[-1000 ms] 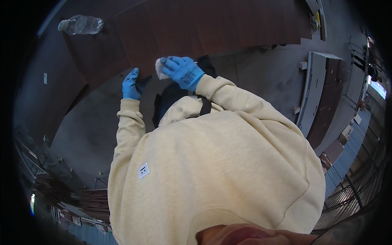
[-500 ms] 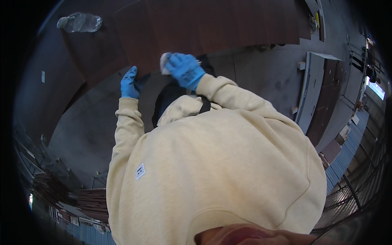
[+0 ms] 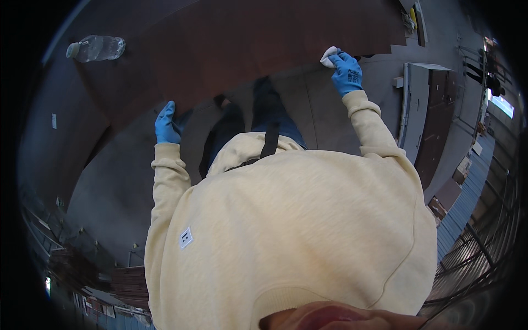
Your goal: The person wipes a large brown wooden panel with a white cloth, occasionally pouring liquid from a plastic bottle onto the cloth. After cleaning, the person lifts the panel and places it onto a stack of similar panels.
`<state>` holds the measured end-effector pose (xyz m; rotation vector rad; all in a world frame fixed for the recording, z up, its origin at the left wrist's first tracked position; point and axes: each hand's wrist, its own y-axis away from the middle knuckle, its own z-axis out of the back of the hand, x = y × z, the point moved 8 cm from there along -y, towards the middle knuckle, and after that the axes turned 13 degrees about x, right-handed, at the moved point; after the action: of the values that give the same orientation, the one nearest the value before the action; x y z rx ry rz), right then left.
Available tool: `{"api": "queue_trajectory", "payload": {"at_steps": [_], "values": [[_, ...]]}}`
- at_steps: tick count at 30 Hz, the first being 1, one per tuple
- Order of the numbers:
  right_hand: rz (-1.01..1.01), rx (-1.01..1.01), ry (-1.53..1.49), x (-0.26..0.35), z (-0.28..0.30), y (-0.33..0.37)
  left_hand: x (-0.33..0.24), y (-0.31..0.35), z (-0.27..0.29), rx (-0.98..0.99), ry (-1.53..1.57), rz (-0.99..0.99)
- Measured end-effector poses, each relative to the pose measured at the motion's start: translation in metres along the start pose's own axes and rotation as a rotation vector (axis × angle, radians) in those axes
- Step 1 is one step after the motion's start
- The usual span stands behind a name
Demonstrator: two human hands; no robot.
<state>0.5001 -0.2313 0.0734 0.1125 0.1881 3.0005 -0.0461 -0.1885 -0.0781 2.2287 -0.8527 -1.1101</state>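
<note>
A white wad of cloth (image 3: 329,57) is pinched in my right hand (image 3: 346,74), which wears a blue glove. It is at the near edge of a long brown panel (image 3: 236,44), toward the panel's right end. My left hand (image 3: 166,124), also gloved in blue, is by the near edge on the left side. Its fingers are stretched out along the panel edge, and nothing shows in its grasp; its palm side is partly hidden.
On the panel's far left lies a clear plastic bottle (image 3: 99,48). A stack of grey and brown door-like boards (image 3: 426,115) stands to the right on the grey floor. Stacked brown boards (image 3: 129,283) lie at the lower left. Another person (image 3: 492,80) is far off at the right.
My right hand has swept far to the right along the near edge with the white cloth. My left hand stays by the panel edge; the view has shifted slightly.
</note>
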Motion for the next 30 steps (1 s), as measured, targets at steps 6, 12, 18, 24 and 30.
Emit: {"api": "queue_trajectory", "payload": {"at_steps": [6,12,18,24,30], "values": [[-0.262,-0.219,-0.313,-0.111,0.018,0.014,0.000,0.004,0.000,0.020,0.023,0.001],[-0.523,-0.625,-0.691,-0.207,-0.026,-0.039,0.010,-0.016,0.019,0.021,-0.032,-0.005],[0.007,-0.442,-0.249,0.064,-0.014,-0.146,-0.004,0.006,-0.008,0.019,0.011,0.018],[1.192,0.412,-0.361,0.408,-0.066,0.049,-0.014,0.008,-0.019,0.263,0.040,0.161],[0.961,0.923,-1.034,0.351,-0.036,0.009,-0.023,0.013,-0.021,0.142,0.027,0.156]]}}
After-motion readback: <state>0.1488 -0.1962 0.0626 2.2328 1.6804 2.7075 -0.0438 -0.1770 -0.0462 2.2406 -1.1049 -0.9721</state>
